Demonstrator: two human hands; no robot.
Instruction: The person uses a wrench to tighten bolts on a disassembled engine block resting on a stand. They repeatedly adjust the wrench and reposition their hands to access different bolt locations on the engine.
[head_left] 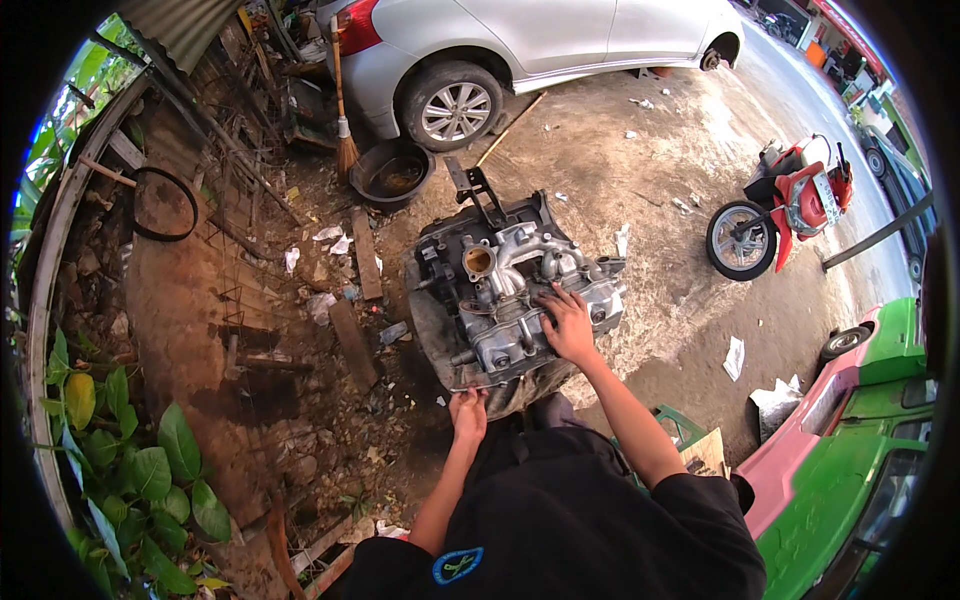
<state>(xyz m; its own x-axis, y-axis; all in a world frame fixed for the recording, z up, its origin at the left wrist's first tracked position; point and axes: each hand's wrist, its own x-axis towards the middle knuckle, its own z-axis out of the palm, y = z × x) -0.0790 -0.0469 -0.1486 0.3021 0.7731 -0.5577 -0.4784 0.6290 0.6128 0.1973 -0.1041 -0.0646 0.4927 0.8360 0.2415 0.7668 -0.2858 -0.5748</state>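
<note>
A worn grey support with a rounded edge carries the metal engine. On the stained ground sit a black basin, wooden planks, paper scraps and a red motorbike.

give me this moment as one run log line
left hand: at near-left corner of engine | right hand: spread on engine top | around: black basin, broom, red motorcycle

Engine, right hand on top, left hand at edge — silver car
</note>
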